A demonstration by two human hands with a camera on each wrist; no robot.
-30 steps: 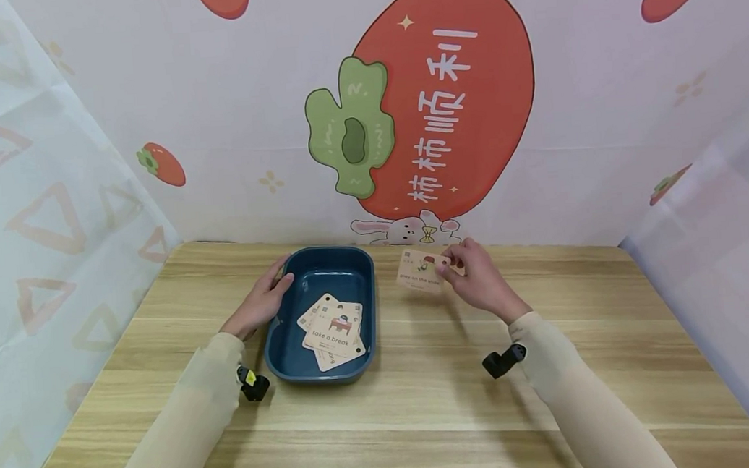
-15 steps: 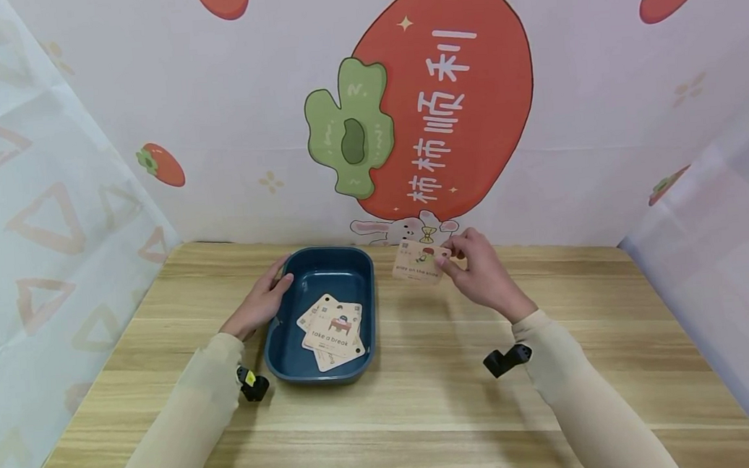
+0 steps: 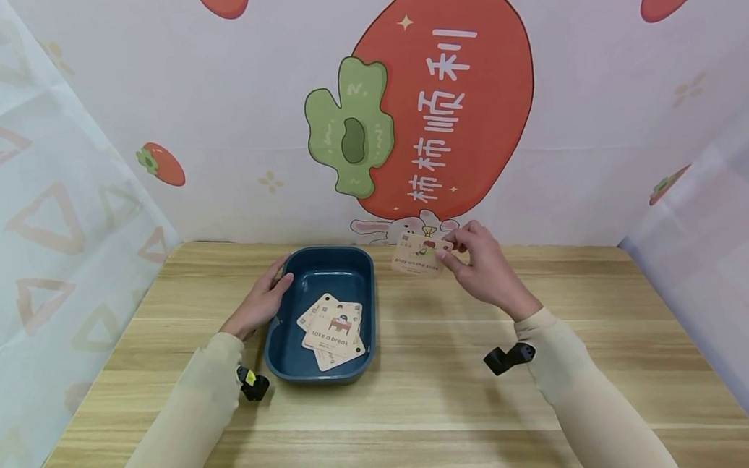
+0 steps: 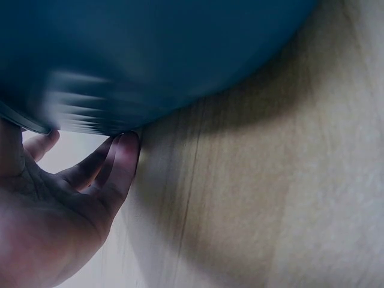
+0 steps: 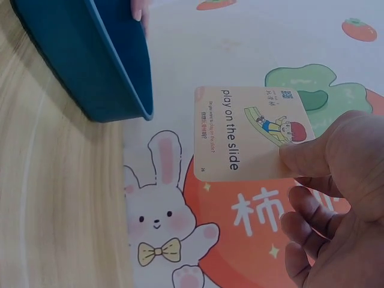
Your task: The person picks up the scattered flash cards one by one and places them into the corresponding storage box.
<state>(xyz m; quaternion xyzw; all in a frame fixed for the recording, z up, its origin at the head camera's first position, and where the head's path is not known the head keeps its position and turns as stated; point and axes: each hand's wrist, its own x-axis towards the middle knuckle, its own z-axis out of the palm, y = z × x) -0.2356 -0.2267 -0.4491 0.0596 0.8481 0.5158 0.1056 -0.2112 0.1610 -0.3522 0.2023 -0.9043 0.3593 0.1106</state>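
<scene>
In the head view my right hand (image 3: 484,266) pinches a cream picture card (image 3: 418,255) between thumb and fingers, above the table near its back edge. The right wrist view shows the card face (image 5: 255,135) printed "play on the slide", with a drawing of a child on a slide. My left hand (image 3: 261,298) grips the left side of a dark blue plastic bin (image 3: 367,314), thumb over the rim and fingers against the outer wall (image 4: 138,66). Several similar cards (image 3: 333,332) lie overlapping inside, the top one reading "take a break".
The bin stands on a wood-grain table (image 3: 426,419). Behind the table hangs a white cloth backdrop (image 3: 243,127) printed with a large red persimmon (image 3: 495,95) and a rabbit. More pale cloth (image 3: 33,200) borders the left side.
My right hand has moved the card slightly up and away from me, toward the backdrop, with the wrist shifting a little right. My left hand, the bin and the cards inside stay where they were.
</scene>
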